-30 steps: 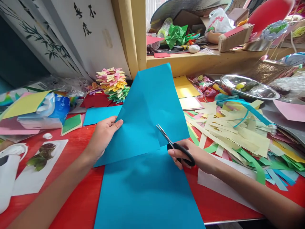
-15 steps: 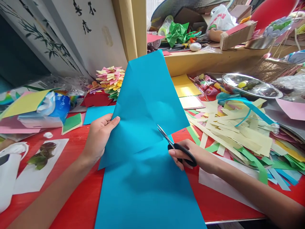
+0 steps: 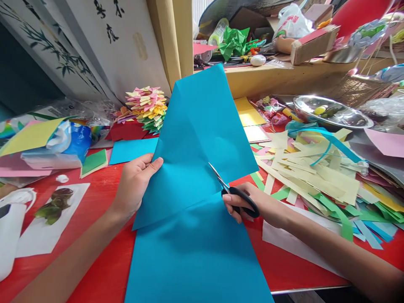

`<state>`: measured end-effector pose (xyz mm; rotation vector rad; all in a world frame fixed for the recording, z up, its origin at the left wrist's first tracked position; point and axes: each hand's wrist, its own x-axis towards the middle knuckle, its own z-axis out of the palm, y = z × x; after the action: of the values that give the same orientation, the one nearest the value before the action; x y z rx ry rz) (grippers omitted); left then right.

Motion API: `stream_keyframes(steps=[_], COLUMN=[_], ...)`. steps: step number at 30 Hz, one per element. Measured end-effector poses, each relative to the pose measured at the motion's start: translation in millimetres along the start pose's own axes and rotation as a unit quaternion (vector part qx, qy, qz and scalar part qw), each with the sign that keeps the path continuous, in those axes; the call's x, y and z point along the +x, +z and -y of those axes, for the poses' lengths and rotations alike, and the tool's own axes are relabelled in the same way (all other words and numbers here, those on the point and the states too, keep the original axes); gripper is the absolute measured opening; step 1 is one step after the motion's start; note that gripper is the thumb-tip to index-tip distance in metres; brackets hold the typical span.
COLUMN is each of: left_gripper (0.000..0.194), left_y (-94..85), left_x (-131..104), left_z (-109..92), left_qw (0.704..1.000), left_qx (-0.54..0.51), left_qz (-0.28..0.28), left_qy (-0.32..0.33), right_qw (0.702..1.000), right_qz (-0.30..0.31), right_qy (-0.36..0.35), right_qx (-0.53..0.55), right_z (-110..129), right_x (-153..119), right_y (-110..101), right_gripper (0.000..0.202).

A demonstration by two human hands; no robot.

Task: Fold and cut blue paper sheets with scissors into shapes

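Observation:
A large sheet of blue paper (image 3: 186,143) is held up at its left edge by my left hand (image 3: 137,181), thumb on top and fingers curled behind. My right hand (image 3: 243,202) grips black-handled scissors (image 3: 240,201), with fingers through the loops. Their blades lie at the right part of the raised sheet, where a cut runs in from the right edge, and point up and left. Under it, another blue sheet (image 3: 198,261) lies on the red table (image 3: 104,252) and reaches the near edge.
Paper strips (image 3: 315,168) in cream, green and blue are heaped at right, beneath a metal bowl (image 3: 333,111). A folded-paper stack (image 3: 147,105) stands at the back left. Nearer on the left are a tissue pack (image 3: 72,141) and a white paper with dark leaves (image 3: 55,206).
My left hand has shifted slightly right with the raised blue sheet, whose top and right corner have also moved right. The scissor blades look more closed than before.

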<state>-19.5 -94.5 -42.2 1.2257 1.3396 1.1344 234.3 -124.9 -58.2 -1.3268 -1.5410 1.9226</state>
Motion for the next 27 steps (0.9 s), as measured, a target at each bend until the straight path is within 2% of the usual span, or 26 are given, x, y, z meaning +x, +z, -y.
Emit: stream_keyframes(steps=[5, 14, 19, 27], left_gripper=[0.023, 0.038, 0.033, 0.030], left_y=[3.8, 3.5, 3.5, 3.6], left_x=[-5.0, -5.0, -4.7, -6.1], left_z=[-1.5, 0.3, 1.9, 1.5], left_qw=[1.000, 1.000, 1.000, 1.000], left_qx=[-0.015, -0.017, -0.021, -0.008], left_qz=[0.012, 0.012, 0.021, 0.022], left_qy=[0.001, -0.009, -0.009, 0.004], right_qw=[1.000, 0.999, 0.998, 0.999], right_qz=[-0.007, -0.037, -0.044, -0.037], right_qy=[-0.009, -0.019, -0.044, -0.029], right_qx=[0.011, -0.015, -0.028, -0.023], right_z=[-0.9, -3.3, -2.8, -5.1], right_x=[0.4, 1.2, 1.1, 1.5], right_y=[0.6, 1.5, 2.2, 1.3], right_gripper=[0.047, 0.050, 0.052, 0.048])
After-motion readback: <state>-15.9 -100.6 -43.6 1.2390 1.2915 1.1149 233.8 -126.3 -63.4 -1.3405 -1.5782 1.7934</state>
